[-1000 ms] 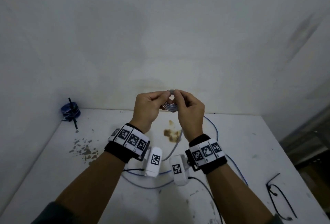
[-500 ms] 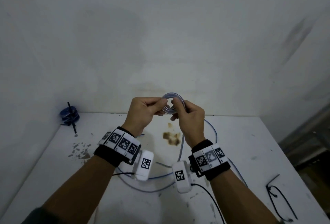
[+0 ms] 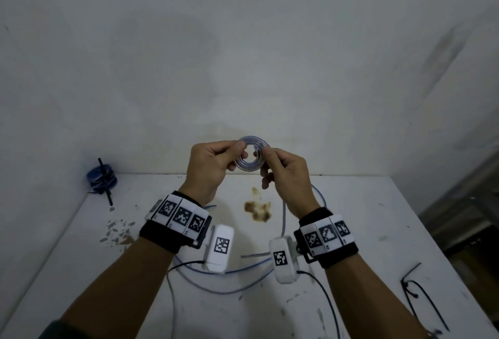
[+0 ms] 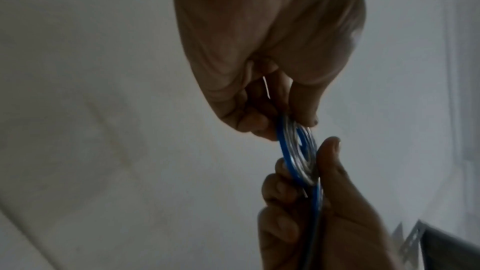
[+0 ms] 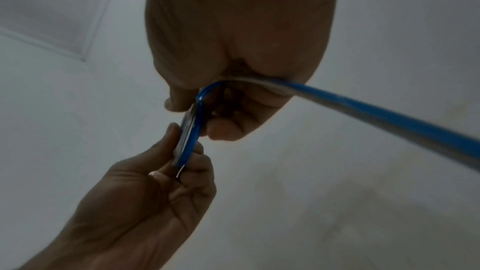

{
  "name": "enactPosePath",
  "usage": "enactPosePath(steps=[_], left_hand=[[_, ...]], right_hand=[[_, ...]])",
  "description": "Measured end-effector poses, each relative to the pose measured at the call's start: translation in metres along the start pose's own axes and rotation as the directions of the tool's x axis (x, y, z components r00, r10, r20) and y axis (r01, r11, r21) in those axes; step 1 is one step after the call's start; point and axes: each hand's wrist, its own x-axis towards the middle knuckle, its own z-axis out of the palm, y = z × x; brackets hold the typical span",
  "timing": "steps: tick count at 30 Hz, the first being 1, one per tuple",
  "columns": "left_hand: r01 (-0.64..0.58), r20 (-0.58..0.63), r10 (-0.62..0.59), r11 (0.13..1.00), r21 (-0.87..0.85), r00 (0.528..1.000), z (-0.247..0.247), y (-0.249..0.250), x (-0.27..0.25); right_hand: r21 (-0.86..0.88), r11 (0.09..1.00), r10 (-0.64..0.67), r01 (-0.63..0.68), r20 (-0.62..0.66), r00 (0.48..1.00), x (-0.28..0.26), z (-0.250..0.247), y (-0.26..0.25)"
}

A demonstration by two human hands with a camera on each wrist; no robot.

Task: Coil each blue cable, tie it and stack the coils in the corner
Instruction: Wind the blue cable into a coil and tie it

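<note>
A small flat coil (image 3: 249,156) of blue cable is held up in front of the wall, above the white table (image 3: 351,217). My left hand (image 3: 216,161) pinches the coil's left side between thumb and fingers; the coil (image 4: 296,151) shows edge-on in the left wrist view. My right hand (image 3: 280,168) pinches its right side, and the coil (image 5: 191,130) runs past the thumb. The loose cable (image 3: 283,214) trails from the right hand down to the table and loops below my wrists. Finished blue coils (image 3: 102,178) are stacked in the far left corner, with a black tie sticking out.
Black cable ties (image 3: 415,290) lie near the table's right front edge. A brown stain (image 3: 258,210) marks the table's middle, and flaked patches (image 3: 118,233) lie at the left. Walls close the far side and the left side.
Both hands rose a little and the coil turned to face me flat. The coil has grown wider by about one turn.
</note>
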Motion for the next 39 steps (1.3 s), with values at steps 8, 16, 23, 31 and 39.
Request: enactPosePath(steps=[8, 16, 23, 31, 39], left_hand=[[0.045, -0.031, -0.049, 0.991, -0.128, 0.998, 0.009, -0.004, -0.004], [-0.027, 0.332, -0.066, 0.963, 0.268, 0.941, -0.031, 0.01, 0.006], [-0.142, 0.256, 0.101, 0.979, 0.148, 0.961, -0.013, 0.014, 0.003], [0.038, 0.183, -0.014, 0.991, -0.127, 0.983, 0.01, -0.003, -0.01], [-0.158, 0.374, 0.052, 0.953, 0.257, 0.926, -0.021, 0.013, 0.003]], right_hand=[[-0.181, 0.969, -0.202, 0.171, -0.17, 0.964, -0.009, 0.034, 0.014], [-0.619, 0.679, -0.233, 0.394, 0.327, 0.916, 0.011, 0.0, 0.004], [-0.473, 0.78, -0.272, 0.409, 0.334, 0.903, 0.018, -0.011, -0.014], [-0.318, 0.9, -0.365, 0.297, -0.179, 0.914, -0.015, 0.023, 0.017], [-0.595, 0.624, -0.403, 0.507, 0.31, 0.861, 0.006, -0.011, 0.002]])
